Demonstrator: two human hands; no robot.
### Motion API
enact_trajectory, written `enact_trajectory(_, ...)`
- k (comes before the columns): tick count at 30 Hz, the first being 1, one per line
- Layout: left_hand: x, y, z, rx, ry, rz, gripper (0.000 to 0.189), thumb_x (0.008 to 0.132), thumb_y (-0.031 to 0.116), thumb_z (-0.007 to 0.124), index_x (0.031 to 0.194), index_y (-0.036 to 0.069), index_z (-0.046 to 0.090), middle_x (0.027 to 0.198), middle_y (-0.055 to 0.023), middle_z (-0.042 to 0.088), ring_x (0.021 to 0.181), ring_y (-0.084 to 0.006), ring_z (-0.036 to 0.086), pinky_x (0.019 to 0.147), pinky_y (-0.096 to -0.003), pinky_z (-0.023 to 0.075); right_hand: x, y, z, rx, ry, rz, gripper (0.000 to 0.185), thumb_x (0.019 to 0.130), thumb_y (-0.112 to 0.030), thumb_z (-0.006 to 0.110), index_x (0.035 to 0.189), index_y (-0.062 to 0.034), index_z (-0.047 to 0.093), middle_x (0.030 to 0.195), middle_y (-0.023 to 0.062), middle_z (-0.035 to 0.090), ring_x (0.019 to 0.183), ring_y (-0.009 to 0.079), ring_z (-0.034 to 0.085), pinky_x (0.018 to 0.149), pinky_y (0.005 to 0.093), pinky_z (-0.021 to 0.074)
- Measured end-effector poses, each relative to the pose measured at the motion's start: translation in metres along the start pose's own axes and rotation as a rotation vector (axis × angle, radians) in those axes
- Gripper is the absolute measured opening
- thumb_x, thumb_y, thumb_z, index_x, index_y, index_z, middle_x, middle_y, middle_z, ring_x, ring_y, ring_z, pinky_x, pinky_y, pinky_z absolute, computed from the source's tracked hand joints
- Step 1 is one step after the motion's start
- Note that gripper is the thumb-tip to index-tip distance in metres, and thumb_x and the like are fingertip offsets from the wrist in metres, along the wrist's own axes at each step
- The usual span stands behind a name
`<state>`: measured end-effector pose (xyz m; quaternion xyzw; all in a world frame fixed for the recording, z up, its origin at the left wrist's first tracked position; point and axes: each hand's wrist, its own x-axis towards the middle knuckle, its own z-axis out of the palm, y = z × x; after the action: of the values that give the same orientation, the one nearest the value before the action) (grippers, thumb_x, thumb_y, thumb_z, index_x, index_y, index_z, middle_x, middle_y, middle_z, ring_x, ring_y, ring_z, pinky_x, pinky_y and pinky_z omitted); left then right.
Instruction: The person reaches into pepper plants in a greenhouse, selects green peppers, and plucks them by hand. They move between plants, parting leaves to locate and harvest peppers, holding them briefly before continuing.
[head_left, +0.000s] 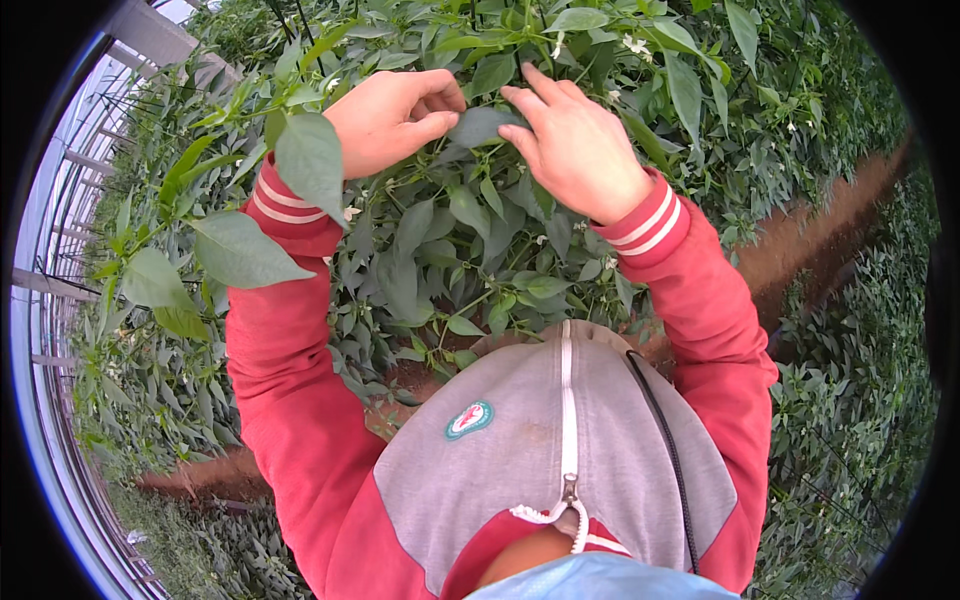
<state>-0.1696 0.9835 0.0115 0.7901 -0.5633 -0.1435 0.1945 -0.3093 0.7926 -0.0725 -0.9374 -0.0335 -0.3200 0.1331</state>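
Both hands reach into the upper foliage of a pepper plant (465, 210) with white flowers. My left hand (394, 118) has its fingers curled, the thumb and fingertips close to the left edge of a broad dark leaf (484, 126); whether it pinches anything there is unclear. On the right side of that leaf is my right hand (566, 139), palm down, fingers spread and pointing up and left, the thumb near the leaf's edge. A dark upright string (517, 64) passes by its fingertips. Large leaves (244, 250) overlap my left sleeve.
Dense pepper rows fill both sides. Bare soil paths (817, 225) run at the right and lower left (210, 476). The greenhouse's curved frame and film wall (56, 285) stand at the far left. A leafy branch (142, 240) juts out beside my left arm.
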Motion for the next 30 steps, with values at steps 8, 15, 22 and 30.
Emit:
enact_trajectory(8,-0.046,-0.037,-0.004,0.064,-0.083,-0.1,0.023,0.084,0.009,0.069,0.105,-0.002,0.067,0.085,-0.0147,0.072,0.075,-0.027,0.069,0.071,-0.0368,0.0538,0.021,0.02,-0.027,0.05,-0.009,0.294,0.045,0.101,-0.037,0.055,0.12,0.0038,0.061,0.095,0.0252,0.07,0.089,0.0432,0.068,0.078,0.048,0.0546)
enact_trajectory(15,-0.077,-0.021,0.022,0.505,0.27,0.196,0.015,0.079,0.005,0.071,0.093,0.005,0.065,0.087,-0.0093,0.06,0.088,-0.0314,0.063,0.074,-0.0417,0.0536,0.034,-0.047,-0.04,0.136,0.17,-0.084,0.012,0.09,-0.012,0.071,0.097,-0.0026,0.068,0.088,0.0122,0.07,0.083,0.026,0.07,0.073,0.0338,0.0546)
enact_trajectory(22,-0.086,-0.006,0.04,0.851,0.551,0.501,0.017,0.071,0.013,0.065,0.086,0.006,0.06,0.086,-0.0053,0.057,0.086,-0.0223,0.06,0.078,-0.0343,0.051,0.106,-0.035,0.021,0.15,-0.741,-0.264,0.024,0.092,-0.017,0.057,0.099,0.002,0.069,0.087,0.0187,0.072,0.085,0.0352,0.068,0.078,0.0419,0.0537)
enact_trajectory(30,-0.128,0.014,0.09,0.706,0.67,0.36,0.023,0.074,0.009,0.072,0.096,0.005,0.07,0.112,-0.01,0.069,0.106,-0.0289,0.066,0.089,-0.0406,0.0541,0.106,0.039,0.04,0.199,-0.558,-0.381,0.023,0.092,-0.018,0.055,0.103,-0.0052,0.071,0.096,0.018,0.069,0.094,0.0358,0.068,0.083,0.0425,0.0545)
